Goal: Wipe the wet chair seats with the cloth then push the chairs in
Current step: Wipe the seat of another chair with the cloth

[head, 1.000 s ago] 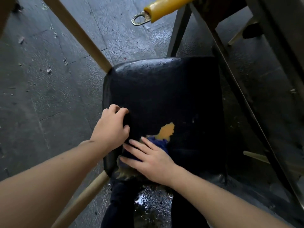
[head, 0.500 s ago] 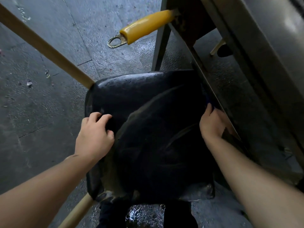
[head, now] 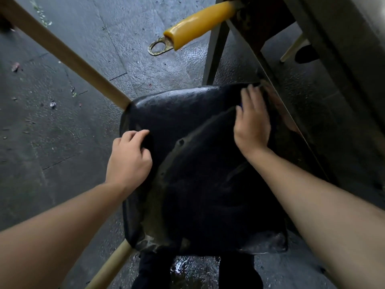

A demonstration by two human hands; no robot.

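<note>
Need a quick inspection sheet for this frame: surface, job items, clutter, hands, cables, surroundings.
Surface: dark chair seat, glossy wet sheen along the far edge; duller toward the near side.
Job's things: cloth, only a sliver of blue showing under the right hand; the rest hidden.
Clutter: small bits of debris scattered on the floor to the left.
Hands: left hand curled at the seat's left side; right hand pressed flat at the far right corner of the seat.
Cables: nothing seen.
Surroundings: wet grey floor; yellow handle with metal eyelet above the seat; wooden poles; metal frame leg close behind.
</note>
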